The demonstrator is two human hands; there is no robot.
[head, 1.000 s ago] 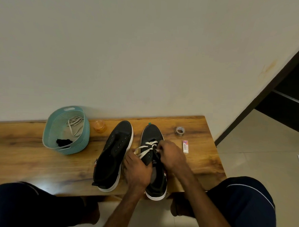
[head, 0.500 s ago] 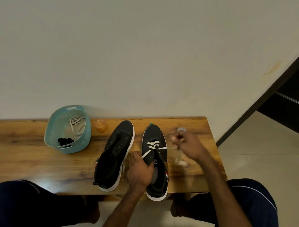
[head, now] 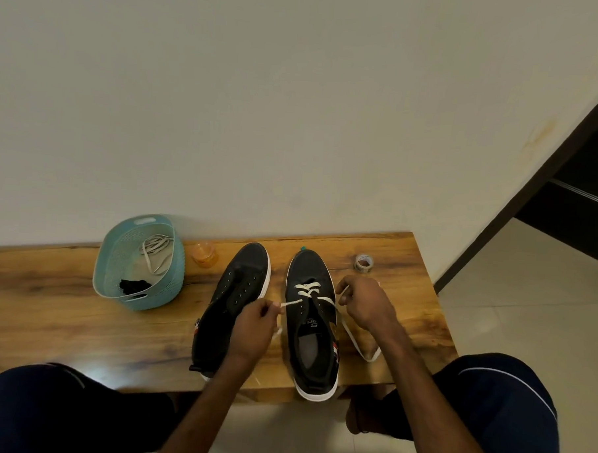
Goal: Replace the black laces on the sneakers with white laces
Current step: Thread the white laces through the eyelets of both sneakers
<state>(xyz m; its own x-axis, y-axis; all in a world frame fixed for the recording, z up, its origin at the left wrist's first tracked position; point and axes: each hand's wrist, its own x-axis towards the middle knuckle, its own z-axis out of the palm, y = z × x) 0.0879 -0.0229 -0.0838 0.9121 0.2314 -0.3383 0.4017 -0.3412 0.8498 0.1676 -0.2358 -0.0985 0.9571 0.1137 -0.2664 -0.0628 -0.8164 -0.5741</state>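
Left of centre on the wooden surface (head: 40, 304): teal basket (head: 157, 297), one. Contents: spare white lace (head: 154, 254) at the far end and a black clump (head: 134, 285) at the near end, probably the removed black laces. It is set well apart from the work.

Just right of the basket: orange cup (head: 204, 254), small, contents not discernible.

Centre: unlaced sneaker (head: 234, 292), eyelets bare, toe to the wall, apparently awaiting the spare lace. The left hand (head: 253, 327) lies over its near half, pinching one end of the white lace (head: 308, 290) and drawing it leftward.

Right of centre: second sneaker (head: 311, 346), toe to the wall. The white lace is crossed through the far eyelets only; the nearer eyelets are not yet threaded.

Right of that: right hand (head: 364, 302), fingers curled round the lace's other run and pulling rightward. The opposed pulls probably serve to even and tighten the crossings. A slack tail loops near the surface's front edge.

Upper right of the surface: tape roll (head: 364, 263), near the right hand but not touching it.

Obstructions: the unlaced sneaker crowds the leftward pull.
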